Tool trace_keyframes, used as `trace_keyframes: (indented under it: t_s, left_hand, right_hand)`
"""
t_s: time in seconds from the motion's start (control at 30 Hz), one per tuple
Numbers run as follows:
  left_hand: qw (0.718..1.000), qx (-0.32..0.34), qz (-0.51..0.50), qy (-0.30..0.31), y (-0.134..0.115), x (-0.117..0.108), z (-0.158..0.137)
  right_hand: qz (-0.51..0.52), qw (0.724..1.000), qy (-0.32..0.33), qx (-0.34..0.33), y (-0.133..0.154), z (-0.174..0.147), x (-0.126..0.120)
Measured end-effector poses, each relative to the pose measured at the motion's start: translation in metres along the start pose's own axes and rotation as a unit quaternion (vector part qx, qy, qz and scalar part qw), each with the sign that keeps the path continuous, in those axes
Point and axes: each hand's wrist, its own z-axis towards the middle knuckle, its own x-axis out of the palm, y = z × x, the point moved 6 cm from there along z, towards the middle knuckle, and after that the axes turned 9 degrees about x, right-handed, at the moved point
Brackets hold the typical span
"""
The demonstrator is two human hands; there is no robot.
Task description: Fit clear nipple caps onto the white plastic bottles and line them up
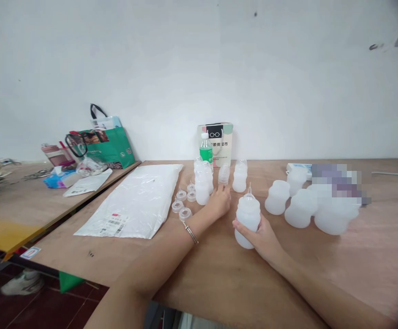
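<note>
In my right hand point(264, 237) is a milky white plastic bottle point(248, 214) with wavy sides, held upright near the table top. A clear top with a thin pointed tip sits on its mouth. My left hand point(219, 201) reaches farther forward, its fingers closed at the base of a clear plastic cover point(224, 174). The fingertips are partly hidden behind the hand. Left of that hand stand white bottles with clear covers point(203, 183), and another covered bottle point(240, 176) stands to its right. Several clear ring caps point(185, 213) lie beyond my left wrist.
Several uncapped white bottles point(301, 209) stand on the right, by a blurred patch. A white mailing bag point(130, 201) lies flat on the left. Behind are a green-labelled drink bottle point(206, 148) and a paper bag point(224, 151). A green bag point(117, 148) stands on the adjoining table.
</note>
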Motion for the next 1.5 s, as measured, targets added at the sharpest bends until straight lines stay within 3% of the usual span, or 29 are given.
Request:
trace_keyframes:
  t_s: [0.13, 0.23, 0.33, 0.53, 0.6, 0.8, 1.0, 1.33, 1.5]
  left_hand:
    - [0.993, -0.009, -0.072, -0.092, -0.003, -0.037, -0.011]
    - [0.944, 0.013, -0.230, -0.237, -0.012, -0.083, -0.028]
    - [0.918, 0.078, -0.280, -0.269, -0.029, -0.103, -0.042]
    - [0.952, 0.180, -0.211, -0.132, -0.054, -0.076, -0.056]
    - [0.955, 0.210, -0.175, -0.117, -0.057, -0.068, -0.060]
    - [0.957, 0.225, -0.086, -0.160, -0.052, -0.067, -0.066]
    - [0.932, 0.274, 0.017, -0.236, -0.062, -0.074, -0.071]
    - [0.941, 0.230, -0.015, -0.246, -0.059, -0.075, -0.076]
    - [0.938, 0.239, -0.019, -0.250, -0.054, -0.074, -0.076]
  right_hand:
    - [-0.032, 0.999, -0.002, 0.002, 0.001, -0.001, 0.001]
    - [-0.046, 0.999, 0.025, -0.007, 0.003, -0.001, 0.007]
    - [-0.055, 0.997, 0.053, -0.021, 0.004, -0.003, 0.014]
    - [-0.062, 0.995, 0.082, -0.007, 0.001, -0.004, 0.019]
    - [-0.050, 0.995, 0.091, -0.005, 0.002, -0.004, 0.020]
    - [-0.049, 0.995, 0.082, -0.006, 0.002, -0.005, 0.019]
    - [-0.065, 0.995, 0.069, -0.015, -0.001, -0.003, 0.019]
    - [-0.078, 0.996, 0.044, -0.024, 0.005, -0.007, 0.019]
    - [-0.086, 0.995, 0.041, -0.032, 0.004, -0.006, 0.020]
